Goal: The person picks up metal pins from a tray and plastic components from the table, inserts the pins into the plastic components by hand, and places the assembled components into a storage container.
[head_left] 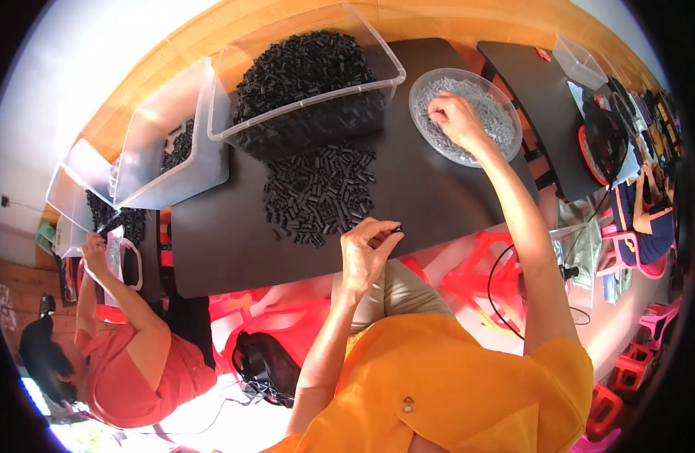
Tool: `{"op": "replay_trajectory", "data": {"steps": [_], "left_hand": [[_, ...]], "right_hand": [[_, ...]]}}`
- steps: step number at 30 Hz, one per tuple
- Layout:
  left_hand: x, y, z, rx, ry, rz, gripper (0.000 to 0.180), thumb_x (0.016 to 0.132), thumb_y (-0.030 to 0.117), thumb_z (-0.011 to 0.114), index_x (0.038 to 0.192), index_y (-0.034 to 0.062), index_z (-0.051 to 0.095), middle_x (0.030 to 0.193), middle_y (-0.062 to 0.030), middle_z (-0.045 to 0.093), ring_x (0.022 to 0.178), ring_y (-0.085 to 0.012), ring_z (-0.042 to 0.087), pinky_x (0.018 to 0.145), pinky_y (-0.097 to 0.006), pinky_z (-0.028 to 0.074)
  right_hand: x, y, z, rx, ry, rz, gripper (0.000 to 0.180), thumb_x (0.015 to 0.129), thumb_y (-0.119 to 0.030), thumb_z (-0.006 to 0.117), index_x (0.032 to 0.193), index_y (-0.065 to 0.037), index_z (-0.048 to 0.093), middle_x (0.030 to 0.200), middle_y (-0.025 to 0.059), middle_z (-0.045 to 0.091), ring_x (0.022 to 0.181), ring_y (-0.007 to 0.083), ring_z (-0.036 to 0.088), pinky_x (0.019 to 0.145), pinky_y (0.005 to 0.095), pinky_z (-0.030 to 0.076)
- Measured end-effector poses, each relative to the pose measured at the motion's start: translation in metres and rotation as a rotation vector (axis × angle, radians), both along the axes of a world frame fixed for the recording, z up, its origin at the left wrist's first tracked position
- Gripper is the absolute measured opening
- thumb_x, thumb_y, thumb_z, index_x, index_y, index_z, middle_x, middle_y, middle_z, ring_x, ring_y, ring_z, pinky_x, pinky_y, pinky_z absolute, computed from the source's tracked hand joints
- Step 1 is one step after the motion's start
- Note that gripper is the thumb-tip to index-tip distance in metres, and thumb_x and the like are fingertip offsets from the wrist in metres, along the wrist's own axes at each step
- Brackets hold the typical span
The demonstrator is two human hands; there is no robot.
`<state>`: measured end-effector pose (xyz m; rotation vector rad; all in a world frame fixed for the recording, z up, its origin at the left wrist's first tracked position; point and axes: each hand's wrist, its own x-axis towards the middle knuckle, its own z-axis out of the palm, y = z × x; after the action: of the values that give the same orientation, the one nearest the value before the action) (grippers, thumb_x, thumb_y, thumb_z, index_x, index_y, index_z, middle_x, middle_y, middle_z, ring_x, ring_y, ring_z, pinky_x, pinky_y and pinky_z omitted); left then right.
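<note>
At the near edge of the dark table, my left hand [368, 253] is closed in a pinch on a small black part [397, 228], its tip showing past the thumb and fingertips. My right hand [457, 119] reaches into a round clear bowl [468, 162] of small silvery or clear pieces [483, 109]. Its fingers are drawn together. Whatever lies between them is too small to make out. A loose heap of short black tubular parts [317, 192] spreads over the table beyond my left hand.
A big clear bin [309, 113] full of black parts [306, 72] stands behind the heap. Another clear bin [166, 166] is left of it. A co-worker in red [140, 370] works at far left. Red stools [483, 279] stand below the table [234, 241]; a second table [547, 113] is right.
</note>
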<state>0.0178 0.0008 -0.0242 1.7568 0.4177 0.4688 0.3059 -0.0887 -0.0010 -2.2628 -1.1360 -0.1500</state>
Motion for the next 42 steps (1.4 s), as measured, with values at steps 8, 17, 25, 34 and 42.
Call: {"op": "replay_trajectory", "data": {"steps": [8, 17, 25, 34, 42], "left_hand": [[-0.001, 0.0, 0.002, -0.055, 0.0, -0.004, 0.015, 0.074, 0.001, 0.07, 0.089, 0.002, 0.069, 0.074, -0.004, 0.061, 0.061, -0.0077, 0.057, 0.056, -0.02, 0.046], [0.001, 0.0, 0.002, -0.076, 0.003, -0.009, 0.014, 0.075, -0.002, 0.068, 0.089, -0.0004, 0.069, 0.073, -0.0009, 0.057, 0.062, -0.0048, 0.054, 0.053, -0.017, 0.043], [-0.001, 0.001, 0.003, -0.042, 0.007, -0.018, 0.015, 0.075, 0.001, 0.069, 0.091, 0.001, 0.069, 0.074, -0.0043, 0.06, 0.062, -0.0084, 0.058, 0.056, -0.02, 0.046], [-0.002, 0.003, 0.003, -0.061, 0.022, -0.027, 0.015, 0.076, 0.001, 0.069, 0.091, 0.0011, 0.069, 0.076, -0.0048, 0.061, 0.063, -0.0089, 0.058, 0.057, -0.021, 0.047], [0.002, 0.003, -0.003, -0.122, -0.023, -0.026, 0.016, 0.076, 0.001, 0.068, 0.092, -0.001, 0.067, 0.077, -0.0046, 0.062, 0.064, -0.01, 0.059, 0.06, -0.021, 0.049]], "right_hand": [[0.017, -0.029, 0.007, 0.442, 0.864, 0.048, 0.019, 0.085, -0.015, 0.059, 0.097, -0.001, 0.064, 0.085, 0.0051, 0.065, 0.074, 0.0116, 0.062, 0.065, 0.0239, 0.05], [0.026, -0.033, -0.007, 0.549, 0.971, 0.015, 0.018, 0.088, -0.013, 0.059, 0.1, 0.0, 0.061, 0.088, 0.0099, 0.065, 0.081, 0.0164, 0.064, 0.072, 0.0301, 0.056], [0.026, -0.031, -0.007, 0.613, 0.887, 0.069, 0.017, 0.085, -0.009, 0.062, 0.098, 0.002, 0.062, 0.087, 0.0089, 0.065, 0.076, 0.015, 0.064, 0.07, 0.0282, 0.056], [0.022, -0.028, -0.004, 0.392, 0.585, -0.091, 0.007, 0.079, -0.006, 0.066, 0.084, -0.001, 0.067, 0.078, 0.002, 0.065, 0.061, 0.0074, 0.057, 0.054, 0.0219, 0.048], [0.029, -0.039, -0.004, 0.501, 0.793, -0.031, 0.013, 0.083, -0.011, 0.063, 0.088, 0.0, 0.065, 0.075, 0.0019, 0.062, 0.067, 0.0077, 0.057, 0.061, 0.0238, 0.049]]}}
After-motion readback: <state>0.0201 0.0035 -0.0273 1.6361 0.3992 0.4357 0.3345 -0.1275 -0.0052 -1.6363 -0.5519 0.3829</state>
